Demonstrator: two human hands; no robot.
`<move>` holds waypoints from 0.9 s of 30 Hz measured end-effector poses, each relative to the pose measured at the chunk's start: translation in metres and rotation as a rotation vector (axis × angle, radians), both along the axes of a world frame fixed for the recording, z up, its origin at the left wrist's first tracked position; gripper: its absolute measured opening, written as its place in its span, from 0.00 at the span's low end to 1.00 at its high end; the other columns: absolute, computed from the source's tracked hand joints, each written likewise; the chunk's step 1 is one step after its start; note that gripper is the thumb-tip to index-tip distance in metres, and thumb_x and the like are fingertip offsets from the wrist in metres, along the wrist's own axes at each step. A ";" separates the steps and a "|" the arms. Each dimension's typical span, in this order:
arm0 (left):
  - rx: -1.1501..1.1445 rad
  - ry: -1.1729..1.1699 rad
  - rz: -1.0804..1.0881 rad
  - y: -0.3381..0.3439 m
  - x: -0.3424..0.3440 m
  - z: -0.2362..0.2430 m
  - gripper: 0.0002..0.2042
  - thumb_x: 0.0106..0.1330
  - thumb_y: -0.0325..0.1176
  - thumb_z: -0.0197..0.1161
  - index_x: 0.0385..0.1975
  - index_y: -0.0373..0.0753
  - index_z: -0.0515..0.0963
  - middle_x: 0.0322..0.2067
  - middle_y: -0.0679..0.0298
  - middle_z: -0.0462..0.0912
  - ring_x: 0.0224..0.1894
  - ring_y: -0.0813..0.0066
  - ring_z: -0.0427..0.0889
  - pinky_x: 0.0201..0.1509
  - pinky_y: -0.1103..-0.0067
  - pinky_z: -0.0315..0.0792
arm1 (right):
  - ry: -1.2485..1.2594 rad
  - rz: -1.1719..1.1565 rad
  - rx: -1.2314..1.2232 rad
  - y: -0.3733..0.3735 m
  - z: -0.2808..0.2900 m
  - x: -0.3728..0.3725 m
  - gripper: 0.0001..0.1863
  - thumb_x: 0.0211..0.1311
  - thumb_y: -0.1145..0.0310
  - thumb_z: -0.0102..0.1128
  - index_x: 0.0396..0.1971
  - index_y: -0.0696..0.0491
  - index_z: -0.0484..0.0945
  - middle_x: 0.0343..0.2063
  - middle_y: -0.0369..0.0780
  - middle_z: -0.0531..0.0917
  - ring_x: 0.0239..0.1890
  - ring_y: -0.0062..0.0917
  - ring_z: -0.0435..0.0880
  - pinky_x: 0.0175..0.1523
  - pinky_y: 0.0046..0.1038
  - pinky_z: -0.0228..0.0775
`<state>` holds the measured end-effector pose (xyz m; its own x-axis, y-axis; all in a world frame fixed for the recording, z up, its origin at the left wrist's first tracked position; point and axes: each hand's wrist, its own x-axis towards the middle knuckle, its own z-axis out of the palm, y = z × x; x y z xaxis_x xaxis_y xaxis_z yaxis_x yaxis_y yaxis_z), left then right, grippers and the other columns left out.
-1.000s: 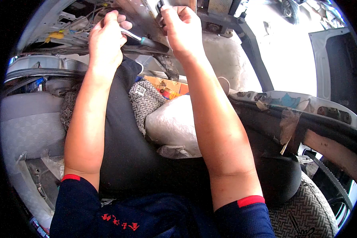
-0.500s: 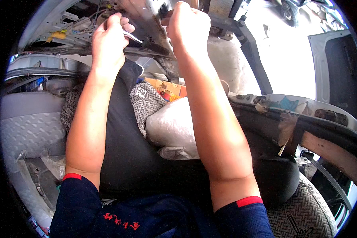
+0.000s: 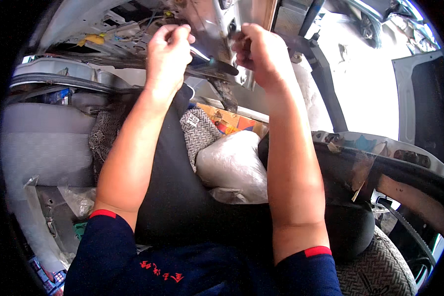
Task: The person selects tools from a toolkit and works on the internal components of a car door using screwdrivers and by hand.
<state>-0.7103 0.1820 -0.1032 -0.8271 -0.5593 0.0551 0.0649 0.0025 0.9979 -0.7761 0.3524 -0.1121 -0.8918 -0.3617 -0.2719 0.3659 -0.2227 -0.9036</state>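
Observation:
My left hand [image 3: 168, 56] is closed on a hand tool [image 3: 222, 66] with a shiny shaft, a teal collar and a dark handle pointing down to the right. My right hand [image 3: 259, 54] is curled just right of it, beside a black fitting on the painted metal post [image 3: 217, 17]; whether its fingers hold anything is hidden. Both forearms reach up over my dark-clothed legs [image 3: 167, 197]. Above and left is a metal panel with wires and a yellow part [image 3: 91, 38].
A clear plastic-wrapped bundle [image 3: 229, 170], patterned cloth [image 3: 199, 128] and cardboard [image 3: 234, 119] lie beside my legs. A grey seat [image 3: 44, 148] is at left, a metal sill with torn tape [image 3: 404, 155] at right, a dark frame [image 3: 325, 93] and a standing panel [image 3: 419, 98] beyond.
The view has shifted, so the surroundings sit further right. Both hands appear right and lower; my right hand's fingers now show curled beside the post, and the tool remains in my left.

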 end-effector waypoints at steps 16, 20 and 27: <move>0.413 -0.203 -0.094 -0.019 0.003 0.015 0.13 0.71 0.43 0.61 0.37 0.38 0.79 0.34 0.59 0.87 0.22 0.81 0.74 0.25 0.83 0.69 | 0.452 0.520 0.255 0.032 0.086 0.026 0.22 0.62 0.57 0.65 0.43 0.62 0.84 0.28 0.39 0.86 0.29 0.18 0.80 0.36 0.22 0.72; 0.305 -0.244 -0.166 -0.017 0.006 0.019 0.15 0.73 0.46 0.55 0.39 0.41 0.80 0.38 0.59 0.89 0.27 0.84 0.73 0.29 0.86 0.65 | 0.514 0.560 0.672 0.027 0.038 0.024 0.19 0.57 0.61 0.65 0.44 0.58 0.84 0.28 0.39 0.85 0.29 0.22 0.80 0.37 0.27 0.72; 0.588 -0.237 -0.246 -0.028 0.003 0.014 0.13 0.75 0.46 0.53 0.38 0.46 0.80 0.36 0.63 0.89 0.28 0.84 0.74 0.34 0.84 0.69 | 0.428 0.635 0.507 0.023 0.082 0.034 0.21 0.64 0.60 0.62 0.48 0.61 0.82 0.31 0.42 0.86 0.31 0.21 0.81 0.40 0.25 0.73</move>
<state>-0.7074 0.1543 -0.0895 -0.8865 -0.2348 -0.3987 -0.2263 -0.5316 0.8162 -0.7422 0.3750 -0.0298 -0.6276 -0.7457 -0.2235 -0.1046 0.3652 -0.9250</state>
